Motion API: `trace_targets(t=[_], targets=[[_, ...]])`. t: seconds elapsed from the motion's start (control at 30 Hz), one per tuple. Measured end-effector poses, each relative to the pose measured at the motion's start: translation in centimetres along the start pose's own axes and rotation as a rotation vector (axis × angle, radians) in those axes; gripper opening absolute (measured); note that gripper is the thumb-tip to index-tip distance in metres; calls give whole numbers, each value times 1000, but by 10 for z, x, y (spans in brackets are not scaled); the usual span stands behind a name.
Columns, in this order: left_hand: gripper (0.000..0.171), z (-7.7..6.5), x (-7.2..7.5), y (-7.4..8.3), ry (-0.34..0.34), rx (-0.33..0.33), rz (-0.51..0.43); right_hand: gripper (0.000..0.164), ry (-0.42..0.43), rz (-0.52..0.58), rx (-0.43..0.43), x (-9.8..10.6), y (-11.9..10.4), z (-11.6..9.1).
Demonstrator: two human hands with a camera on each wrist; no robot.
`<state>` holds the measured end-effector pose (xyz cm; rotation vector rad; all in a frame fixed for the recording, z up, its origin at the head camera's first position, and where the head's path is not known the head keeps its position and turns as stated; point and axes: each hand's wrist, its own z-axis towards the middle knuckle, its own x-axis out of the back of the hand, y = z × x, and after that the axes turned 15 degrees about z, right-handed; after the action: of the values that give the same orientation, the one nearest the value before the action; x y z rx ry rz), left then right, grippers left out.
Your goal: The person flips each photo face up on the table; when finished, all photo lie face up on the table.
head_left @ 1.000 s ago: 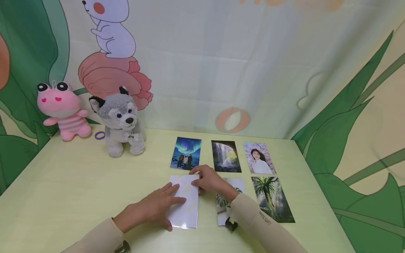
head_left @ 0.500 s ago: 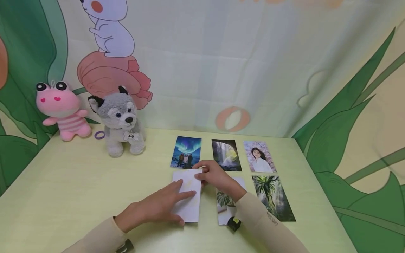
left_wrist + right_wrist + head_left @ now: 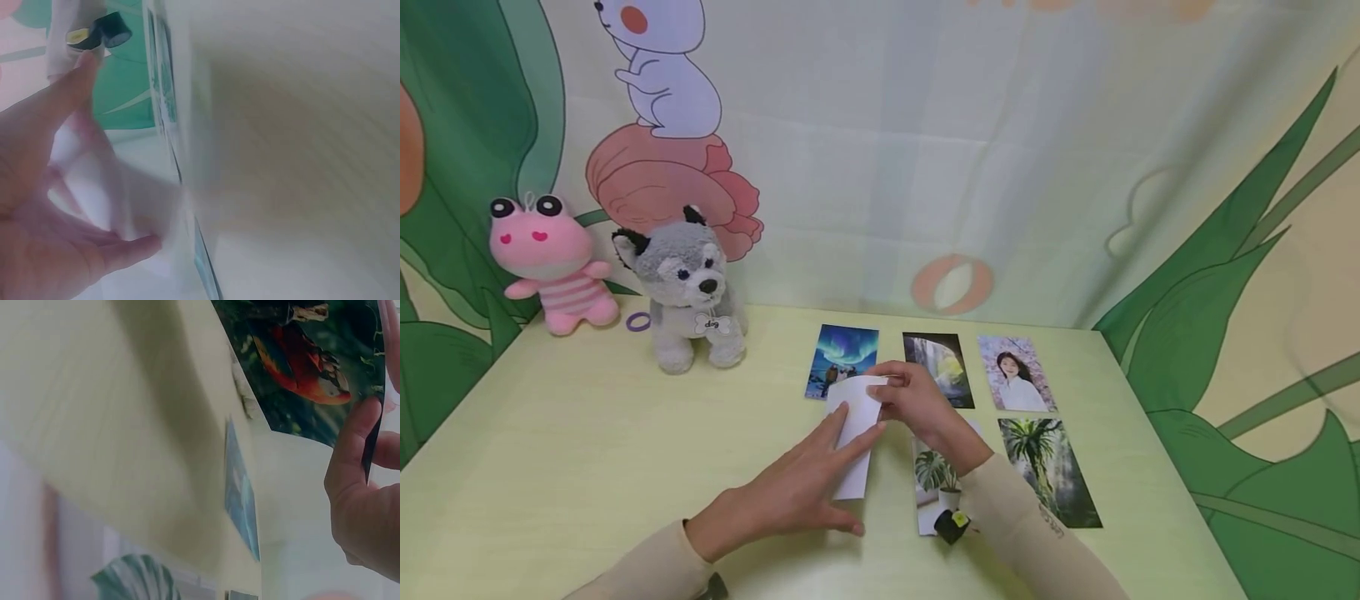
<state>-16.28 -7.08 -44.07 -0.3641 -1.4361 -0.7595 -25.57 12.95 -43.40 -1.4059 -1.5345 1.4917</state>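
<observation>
A photo card (image 3: 859, 408) is raised off the table and tilted, its white back facing the head view. In the right wrist view the card's picture side (image 3: 300, 369) shows a red-orange bird-like shape among dark leaves. My right hand (image 3: 925, 412) pinches the card near its upper right corner between thumb and fingers. Against the white back lie the outstretched fingers of my left hand (image 3: 797, 475), its thumb pointing away below the card. Just beyond stands the row with the aurora photo (image 3: 841, 348), partly covered by the card, and the waterfall photo (image 3: 931, 354).
Also on the table (image 3: 625, 450) lie a portrait photo (image 3: 1018, 375), a potted-plant photo (image 3: 928, 475) partly under the right arm, and a forest-plant photo (image 3: 1045, 467). Farther left sit a grey plush dog (image 3: 692, 292), a pink plush frog (image 3: 561, 267) and a purple ring (image 3: 638, 322).
The card has come up from flat on the table, tilting and shifting away and slightly right. Both hands have moved with it. The other photos and plush toys stay put.
</observation>
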Motion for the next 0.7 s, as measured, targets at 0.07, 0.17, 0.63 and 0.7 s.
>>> trace_targets(t=[0.07, 0.17, 0.63, 0.7], targets=[[116, 1, -2, 1, 51, 4, 10, 33, 14, 50, 8, 0, -2, -1], [114, 3, -5, 2, 137, 6, 28, 35, 33, 123, 14, 0, -5, -2], [73, 10, -12, -7, 455, -58, 76, 28, 51, 190, 21, -1, -8, -1], [70, 12, -11, -8, 483, -75, 57, 24, 45, 173, 29, -1, -8, -1]])
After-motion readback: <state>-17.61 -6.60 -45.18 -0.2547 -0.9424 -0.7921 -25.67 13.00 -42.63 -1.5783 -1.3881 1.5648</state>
